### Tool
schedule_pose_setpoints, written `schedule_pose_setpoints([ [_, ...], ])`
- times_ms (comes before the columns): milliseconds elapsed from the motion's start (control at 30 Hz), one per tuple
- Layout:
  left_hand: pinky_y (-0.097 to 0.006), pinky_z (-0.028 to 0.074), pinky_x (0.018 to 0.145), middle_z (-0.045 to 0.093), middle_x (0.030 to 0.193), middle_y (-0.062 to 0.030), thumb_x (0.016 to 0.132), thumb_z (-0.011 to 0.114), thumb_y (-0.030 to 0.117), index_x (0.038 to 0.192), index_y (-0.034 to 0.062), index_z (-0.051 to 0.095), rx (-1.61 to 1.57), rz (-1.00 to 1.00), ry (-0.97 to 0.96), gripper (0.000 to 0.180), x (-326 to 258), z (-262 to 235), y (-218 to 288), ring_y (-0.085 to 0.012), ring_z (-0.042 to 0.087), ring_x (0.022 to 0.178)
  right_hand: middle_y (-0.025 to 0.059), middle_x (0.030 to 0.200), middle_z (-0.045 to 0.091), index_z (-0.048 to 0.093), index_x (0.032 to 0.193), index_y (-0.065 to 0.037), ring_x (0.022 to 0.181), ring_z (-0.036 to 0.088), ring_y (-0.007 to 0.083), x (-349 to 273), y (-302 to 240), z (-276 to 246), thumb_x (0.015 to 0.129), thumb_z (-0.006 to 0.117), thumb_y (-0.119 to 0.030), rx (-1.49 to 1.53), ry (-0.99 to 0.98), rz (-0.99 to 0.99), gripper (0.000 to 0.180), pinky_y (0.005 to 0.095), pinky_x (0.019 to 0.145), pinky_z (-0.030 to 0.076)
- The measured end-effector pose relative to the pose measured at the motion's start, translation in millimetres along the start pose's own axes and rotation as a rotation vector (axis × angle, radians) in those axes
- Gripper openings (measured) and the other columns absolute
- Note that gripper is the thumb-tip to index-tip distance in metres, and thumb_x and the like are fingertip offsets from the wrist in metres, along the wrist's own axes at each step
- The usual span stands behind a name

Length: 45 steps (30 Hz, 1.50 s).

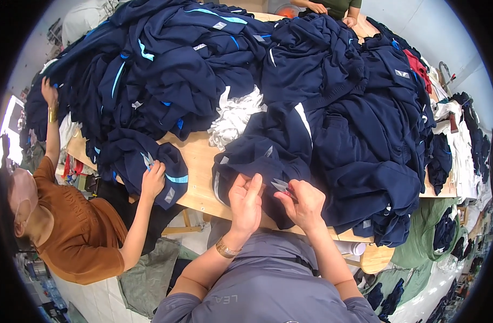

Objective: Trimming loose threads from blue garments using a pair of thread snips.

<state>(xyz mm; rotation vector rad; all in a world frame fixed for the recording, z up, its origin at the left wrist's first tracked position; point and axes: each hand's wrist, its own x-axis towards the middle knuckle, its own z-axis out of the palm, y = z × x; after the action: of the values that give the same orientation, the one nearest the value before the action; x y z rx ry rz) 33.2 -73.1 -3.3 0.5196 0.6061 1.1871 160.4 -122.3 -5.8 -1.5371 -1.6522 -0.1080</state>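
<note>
My right hand [306,203] is closed round a pair of small thread snips [281,186] with red on the handle, the metal blades pointing left. Facing it, my left hand [245,203] has its fingers drawn together; whatever they pinch is too small or hidden. Both hands are over the near edge of a navy garment [257,152] with grey-white patches and a white strip. That garment lies bunched at the table edge in front of me.
Heaped navy garments [165,70] cover much of the wooden table [195,167]. White fabric strips [235,116] lie piled mid-table. To my left, a co-worker in a brown shirt [79,231] holds blue-handled snips [148,160]. Another person's hands [332,11] show across the table.
</note>
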Motion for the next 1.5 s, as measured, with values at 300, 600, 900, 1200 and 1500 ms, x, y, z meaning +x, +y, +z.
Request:
schedule_pose_setpoints([
  [300, -0.018, 0.042, 0.069, 0.058, 0.085, 0.0003, 0.091, 0.055, 0.010, 0.096, 0.0041, 0.054, 0.157, 0.048, 0.016, 0.007, -2.4, -5.3, -3.8, -0.0042, 0.052, 0.075, 0.0054, 0.059, 0.051, 0.057, 0.080, -0.004, 0.047, 0.049, 0.0181, 4.6, -0.9, -3.7, 0.072, 0.075, -0.026, -0.016, -0.050, -0.029, 0.030, 0.0270, 0.044, 0.038],
  [600, -0.027, 0.043, 0.088, 0.058, 0.104, -0.0053, 0.093, 0.050, 0.007, 0.107, 0.0028, 0.053, -0.061, -0.032, -0.054, 0.015, -1.6, 2.1, 1.5, -0.0122, 0.055, 0.096, -0.0082, 0.066, 0.046, 0.057, 0.087, -0.002, 0.057, 0.037, -0.0014, 7.3, -9.1, -1.8, 0.085, 0.064, -0.011, 1.012, 0.096, 0.780, 0.012, 0.0146, 0.050, 0.028],
  [900, -0.022, 0.042, 0.084, 0.057, 0.103, -0.0025, 0.093, 0.048, 0.005, 0.110, 0.0034, 0.050, 0.011, 0.067, -0.066, 0.018, -2.6, -2.6, -7.9, -0.0080, 0.053, 0.091, -0.0060, 0.066, 0.053, 0.059, 0.086, 0.000, 0.055, 0.043, -0.0009, 16.3, -15.7, 7.7, 0.085, 0.061, -0.005, 0.802, -0.055, 0.779, 0.005, 0.0143, 0.049, 0.030],
  [1200, -0.021, 0.042, 0.082, 0.056, 0.105, -0.0043, 0.090, 0.052, 0.004, 0.115, -0.0008, 0.048, 0.432, 0.341, -0.122, 0.025, -4.2, -9.2, -20.3, -0.0086, 0.053, 0.094, -0.0102, 0.063, 0.049, 0.062, 0.082, 0.000, 0.051, 0.034, -0.0037, 15.5, -21.3, 8.2, 0.083, 0.061, -0.004, 0.759, 0.048, 0.785, 0.004, 0.0149, 0.044, 0.024],
  [1500, -0.022, 0.045, 0.075, 0.058, 0.098, -0.0044, 0.091, 0.052, 0.004, 0.112, -0.0014, 0.048, 0.455, 0.348, -0.114, 0.023, -4.7, -7.4, -24.5, -0.0102, 0.056, 0.084, -0.0083, 0.059, 0.047, 0.061, 0.079, 0.000, 0.052, 0.035, -0.0031, 10.8, -16.3, 9.3, 0.084, 0.061, -0.006, 0.649, 0.043, 0.741, 0.008, 0.0155, 0.044, 0.025],
])
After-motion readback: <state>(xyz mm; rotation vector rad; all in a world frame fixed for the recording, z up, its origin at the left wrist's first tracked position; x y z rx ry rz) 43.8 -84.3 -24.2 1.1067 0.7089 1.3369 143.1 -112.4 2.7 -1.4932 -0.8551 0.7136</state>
